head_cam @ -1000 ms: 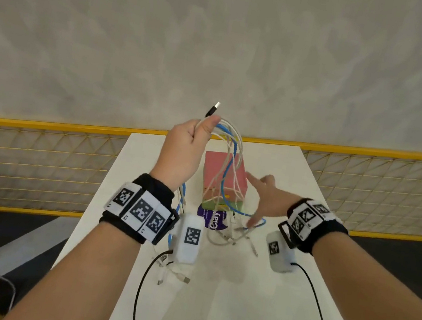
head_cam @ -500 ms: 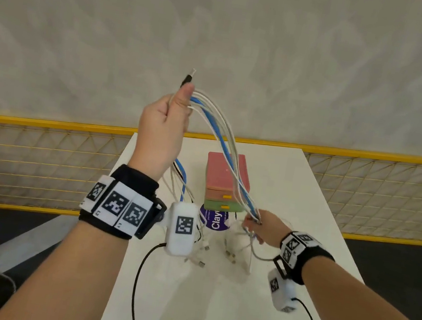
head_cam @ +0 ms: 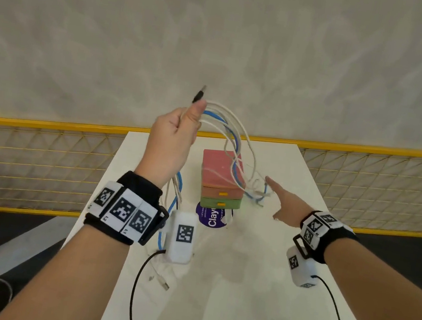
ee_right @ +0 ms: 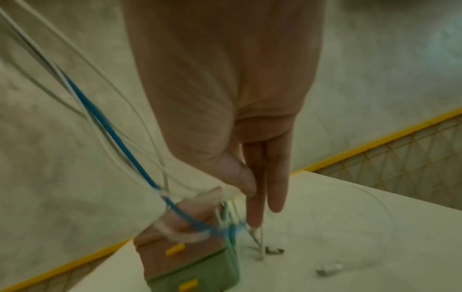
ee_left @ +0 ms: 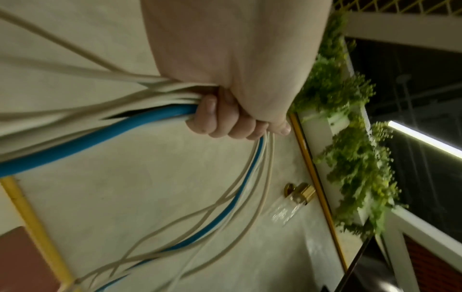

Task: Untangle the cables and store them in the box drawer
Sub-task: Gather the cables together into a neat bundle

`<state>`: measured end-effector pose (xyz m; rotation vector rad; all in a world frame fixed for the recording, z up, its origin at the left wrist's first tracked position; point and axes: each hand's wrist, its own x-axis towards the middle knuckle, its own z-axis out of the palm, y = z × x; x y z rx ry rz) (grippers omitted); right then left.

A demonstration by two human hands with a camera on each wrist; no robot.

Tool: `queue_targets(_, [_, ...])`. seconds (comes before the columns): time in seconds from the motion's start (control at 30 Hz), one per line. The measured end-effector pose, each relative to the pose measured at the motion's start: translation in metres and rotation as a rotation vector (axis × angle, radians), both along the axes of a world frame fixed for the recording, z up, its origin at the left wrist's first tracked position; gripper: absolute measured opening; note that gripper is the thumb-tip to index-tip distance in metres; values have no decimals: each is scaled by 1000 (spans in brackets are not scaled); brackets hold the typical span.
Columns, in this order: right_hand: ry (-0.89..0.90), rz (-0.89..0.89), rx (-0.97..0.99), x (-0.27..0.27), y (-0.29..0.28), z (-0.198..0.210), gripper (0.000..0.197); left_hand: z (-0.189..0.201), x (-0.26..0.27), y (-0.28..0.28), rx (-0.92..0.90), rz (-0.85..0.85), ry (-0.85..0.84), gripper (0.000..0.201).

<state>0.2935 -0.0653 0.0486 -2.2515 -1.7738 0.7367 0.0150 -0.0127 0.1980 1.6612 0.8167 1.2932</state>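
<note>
My left hand (head_cam: 173, 137) is raised above the table and grips a bundle of white and blue cables (head_cam: 232, 132), a dark plug sticking up past the thumb. In the left wrist view the fingers (ee_left: 220, 120) curl round the cables (ee_left: 105, 126). The cables arc right and hang in front of the box of drawers (head_cam: 221, 181), a pink top with pink and green drawers, both closed. My right hand (head_cam: 284, 203) reaches in with straight fingers, the tips at the dangling cable ends (head_cam: 257, 192). In the right wrist view the fingers (ee_right: 265, 177) are straight beside the cables (ee_right: 120, 142).
The box stands on a narrow white table (head_cam: 252, 291) bordered by a yellow mesh railing (head_cam: 366, 184). A purple round lid (head_cam: 212, 216) lies in front of the box. Loose connectors (head_cam: 161, 283) lie on the table near my left wrist.
My left hand has come down and right with the bundle. My right hand has let go of the lower cable strands and now stretches forward with straight fingers to the right of the box.
</note>
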Motion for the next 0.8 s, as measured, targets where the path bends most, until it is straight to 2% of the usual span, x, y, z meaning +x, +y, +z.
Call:
queue_targets(0.07, [-73,-61,124,-5,-2,15,74,-14,8,0,38,-9,90,50])
queue_targets(0.13, [65,-140,382,-17,-4,32,54,-28,14,0,62,-32,202,57])
queue_targets(0.17, [171,-136,512,-27,-5,43,50,-34,16,0,65,-39,269,63])
queue_targets(0.23, [300,-4,703,-49,-9,69,55,-42,21,-2,74,-43,441,75])
queue_targets(0.27, [255,101,757,-61,-13,81,61,-45,24,-3,83,-39,523,79])
queue_targets(0.33, [-9,280,772,-82,-13,94,74,-50,31,-4,94,-51,598,79])
queue_targets(0.4, [-246,338,696,-96,-3,93,85,-55,37,-6,85,-84,577,76])
queue_targets(0.43, [-277,325,660,-100,4,89,89,-56,40,-7,71,-102,551,77])
queue_targets(0.57, [-116,251,614,-110,14,85,83,-61,43,-7,13,-141,504,92])
queue_targets(0.63, [-112,211,598,-114,11,90,82,-62,43,-6,-17,-153,474,91])
queue_targets(0.7, [-55,182,595,-117,7,98,77,-67,42,-2,-79,-194,360,78])
queue_targets(0.8, [204,80,722,-103,10,105,59,-79,34,0,-135,-245,278,44])
